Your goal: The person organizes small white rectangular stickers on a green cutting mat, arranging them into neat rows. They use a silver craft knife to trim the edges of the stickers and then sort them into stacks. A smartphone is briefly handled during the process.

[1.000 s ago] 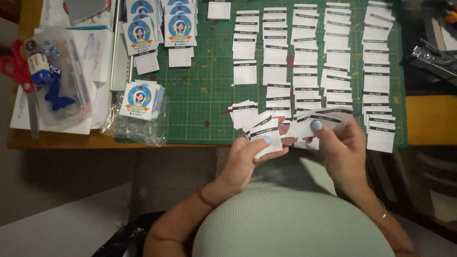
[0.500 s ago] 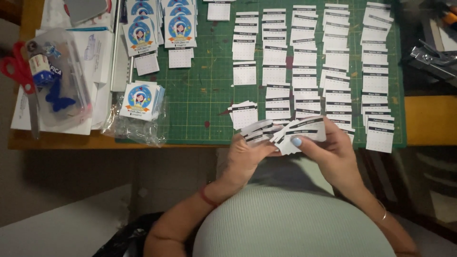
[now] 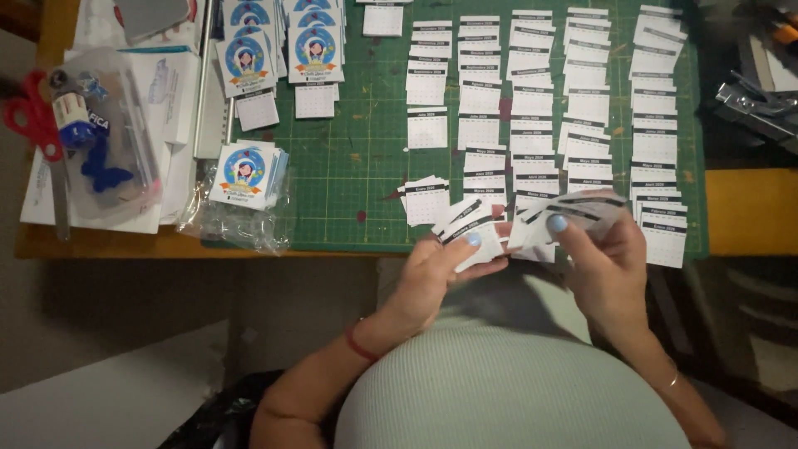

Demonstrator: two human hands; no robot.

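Both hands hold small calendar slips at the near edge of the green cutting mat.

My left hand (image 3: 436, 270) grips a few white calendar slips (image 3: 474, 233) between thumb and fingers, fanned out above the mat's front edge. My right hand (image 3: 603, 262) pinches a second bunch of slips (image 3: 582, 212) just beside the first, thumb on top; the two bunches nearly touch. Beyond my hands the cutting mat (image 3: 366, 158) lies on the worktop (image 3: 748, 208), covered by columns of overlapping slips (image 3: 532, 100). Round picture cards (image 3: 245, 170) sit in a stack on clear plastic at the mat's left corner. Red-handled scissors (image 3: 33, 125) lie far left.
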